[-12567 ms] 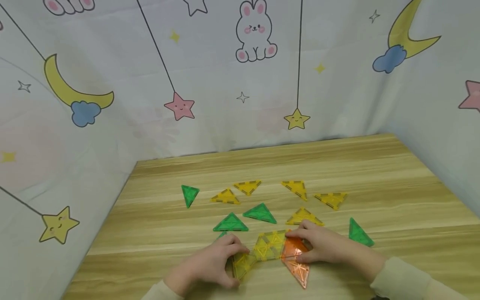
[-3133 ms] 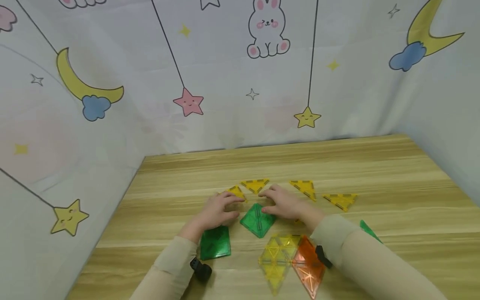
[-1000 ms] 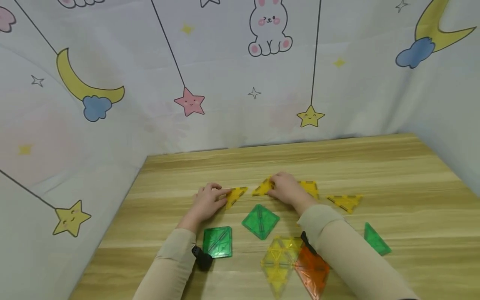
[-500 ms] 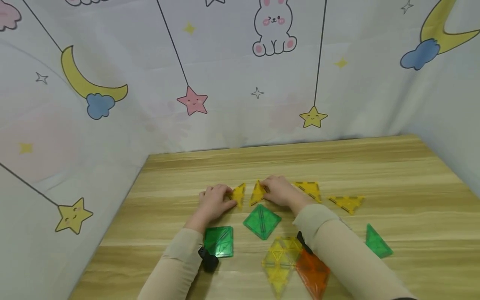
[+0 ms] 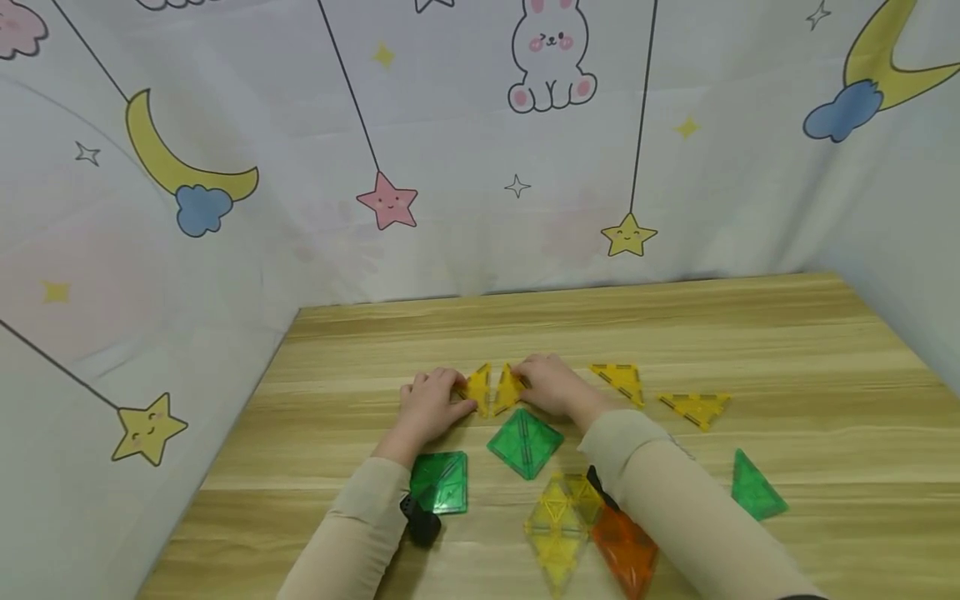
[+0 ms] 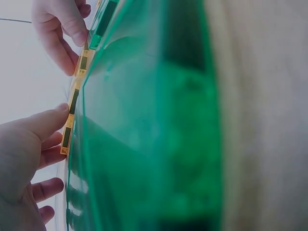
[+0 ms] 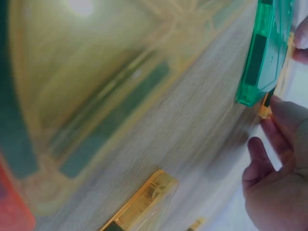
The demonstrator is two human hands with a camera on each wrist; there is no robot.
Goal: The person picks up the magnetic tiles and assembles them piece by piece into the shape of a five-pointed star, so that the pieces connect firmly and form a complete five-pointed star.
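My left hand (image 5: 431, 406) pinches a yellow triangular magnetic tile (image 5: 477, 390) at its left side, thumb nearest me. Facing it, a second yellow triangular magnetic tile (image 5: 510, 390) is pinched by my right hand (image 5: 551, 385). A narrow gap separates the two upright edges. Just below them lies a green diamond of two triangles (image 5: 525, 443). Beside my left wrist is a green square of two triangles (image 5: 440, 483). In the left wrist view, thumb and fingers hold the left yellow tile (image 6: 67, 137) by its edge. The right wrist view shows the right tile (image 7: 265, 108) partly hidden behind green.
Two loose yellow triangles (image 5: 622, 382) lie right of my right hand. A green triangle (image 5: 756, 486) sits farther right. Nearer me, pale yellow tiles (image 5: 555, 529) adjoin orange tiles (image 5: 626, 546), partly covered by my right sleeve. A patterned cloth (image 5: 465, 167) hangs behind the table.
Over the last second both yellow triangles were turned and brought closer, the right one moving left. Earlier, loose green triangles were paired into a square and a diamond.
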